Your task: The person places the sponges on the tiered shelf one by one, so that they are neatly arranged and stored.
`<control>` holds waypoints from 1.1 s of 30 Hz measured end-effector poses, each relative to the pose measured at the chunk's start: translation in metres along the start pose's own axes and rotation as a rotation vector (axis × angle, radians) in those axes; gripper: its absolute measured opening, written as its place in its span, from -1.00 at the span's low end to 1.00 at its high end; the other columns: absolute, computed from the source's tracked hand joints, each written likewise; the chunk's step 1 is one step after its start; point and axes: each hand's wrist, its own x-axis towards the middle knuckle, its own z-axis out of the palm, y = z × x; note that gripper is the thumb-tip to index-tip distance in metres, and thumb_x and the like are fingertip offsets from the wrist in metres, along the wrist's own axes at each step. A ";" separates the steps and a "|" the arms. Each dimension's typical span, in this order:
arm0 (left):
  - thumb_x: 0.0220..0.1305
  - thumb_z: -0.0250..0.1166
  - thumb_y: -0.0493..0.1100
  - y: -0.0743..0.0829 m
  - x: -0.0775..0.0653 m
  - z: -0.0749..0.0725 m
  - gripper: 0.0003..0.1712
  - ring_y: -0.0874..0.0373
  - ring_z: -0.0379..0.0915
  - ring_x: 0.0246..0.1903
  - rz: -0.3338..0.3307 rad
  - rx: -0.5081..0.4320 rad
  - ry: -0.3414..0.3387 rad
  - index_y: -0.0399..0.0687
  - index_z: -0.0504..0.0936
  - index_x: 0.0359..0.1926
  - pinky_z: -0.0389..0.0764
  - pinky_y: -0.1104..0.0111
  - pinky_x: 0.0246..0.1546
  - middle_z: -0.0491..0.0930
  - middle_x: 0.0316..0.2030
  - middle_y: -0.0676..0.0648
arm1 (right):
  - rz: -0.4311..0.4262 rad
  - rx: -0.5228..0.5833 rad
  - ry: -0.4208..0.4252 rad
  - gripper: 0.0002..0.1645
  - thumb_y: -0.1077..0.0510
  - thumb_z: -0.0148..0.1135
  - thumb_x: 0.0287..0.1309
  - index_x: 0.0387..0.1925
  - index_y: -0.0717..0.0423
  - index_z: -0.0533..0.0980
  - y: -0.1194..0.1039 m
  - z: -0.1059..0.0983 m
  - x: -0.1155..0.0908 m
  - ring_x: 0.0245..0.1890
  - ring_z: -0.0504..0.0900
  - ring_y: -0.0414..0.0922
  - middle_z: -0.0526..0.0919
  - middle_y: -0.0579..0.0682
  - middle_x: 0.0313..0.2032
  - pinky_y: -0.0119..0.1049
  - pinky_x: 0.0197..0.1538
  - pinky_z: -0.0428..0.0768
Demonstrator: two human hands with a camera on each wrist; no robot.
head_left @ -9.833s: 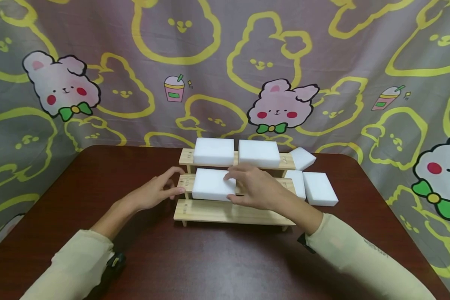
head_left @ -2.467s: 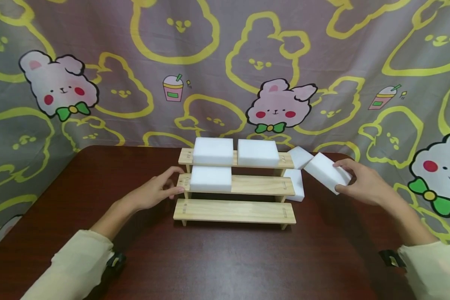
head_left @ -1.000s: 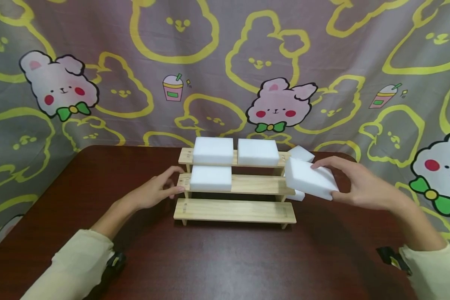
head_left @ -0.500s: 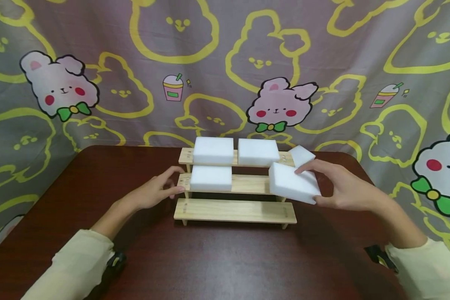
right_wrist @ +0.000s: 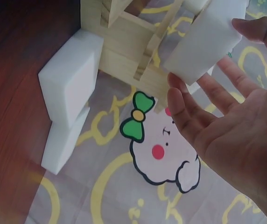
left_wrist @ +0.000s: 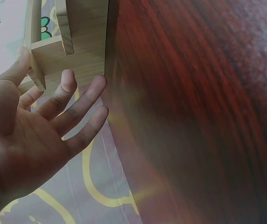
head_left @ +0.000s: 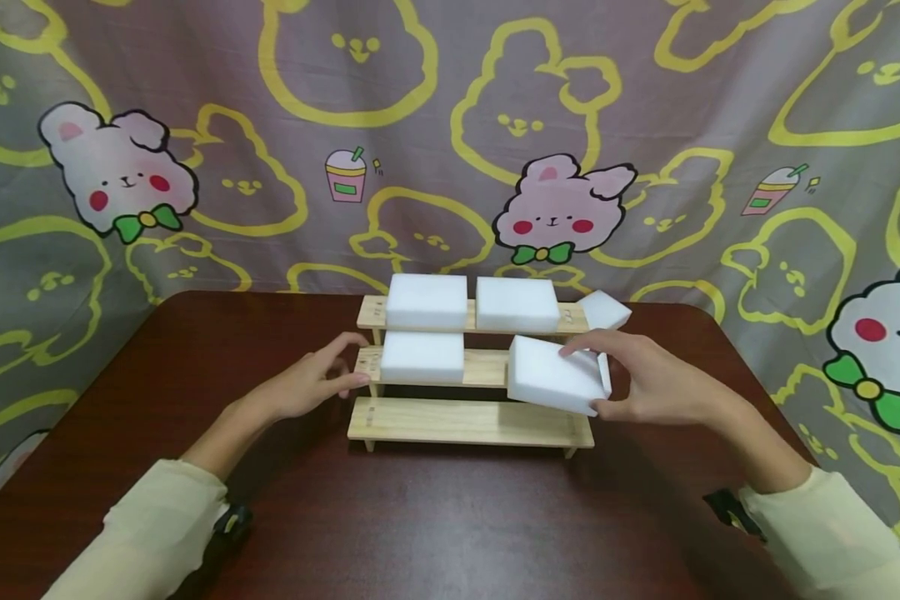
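Note:
A three-tier wooden stand [head_left: 468, 423] stands on the table. My left hand [head_left: 311, 383] pinches the left end of its middle tier between thumb and index finger; in the left wrist view that hand's [left_wrist: 40, 126] other fingers are spread off the wood. My right hand [head_left: 645, 379] holds a white foam block [head_left: 551, 375] by its right end, thumb in front and fingers behind. The block is slightly tilted at the right part of the middle tier; whether it touches the wood I cannot tell. Another white block [head_left: 422, 356] sits at that tier's left.
Two white blocks, left [head_left: 427, 302] and right [head_left: 517, 304], sit on the top tier. On the table right of the stand lie two more, a rear block [head_left: 606, 310] and one mostly hidden behind the held block. A patterned curtain [head_left: 435, 108] hangs behind the table.
My right hand earlier let go of a block at the middle tier's left, then picked another from the table's right and carried it leftward to that tier. My left hand has stayed put.

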 end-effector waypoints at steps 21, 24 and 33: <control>0.55 0.23 0.04 0.001 -0.001 0.000 -0.42 -0.06 0.57 -0.31 -0.009 -0.006 -0.009 0.00 0.20 0.39 0.48 0.17 -0.25 0.65 -0.38 -0.16 | -0.002 0.015 0.014 -0.38 0.22 0.64 -0.14 0.01 0.05 0.56 -0.005 0.021 0.022 -0.13 0.55 -0.09 0.64 -0.08 -0.06 -0.03 -0.11 0.62; 0.55 0.23 0.03 0.001 0.000 0.000 -0.42 -0.05 0.56 -0.31 -0.012 -0.008 -0.008 0.00 0.21 0.39 0.48 0.17 -0.25 0.65 -0.38 -0.16 | -0.011 0.013 0.026 -0.42 0.22 0.63 -0.13 -0.01 0.04 0.58 -0.006 0.022 0.025 -0.09 0.54 -0.10 0.66 -0.09 -0.04 -0.04 -0.09 0.61; 0.54 0.25 -0.01 0.003 -0.001 0.000 -0.42 -0.04 0.56 -0.33 0.007 -0.010 0.000 -0.03 0.21 0.39 0.47 0.19 -0.27 0.64 -0.41 -0.15 | -0.025 0.000 0.047 -0.48 0.20 0.60 -0.09 -0.03 0.06 0.62 -0.009 0.024 0.035 0.00 0.53 -0.09 0.67 -0.05 0.02 -0.02 -0.02 0.56</control>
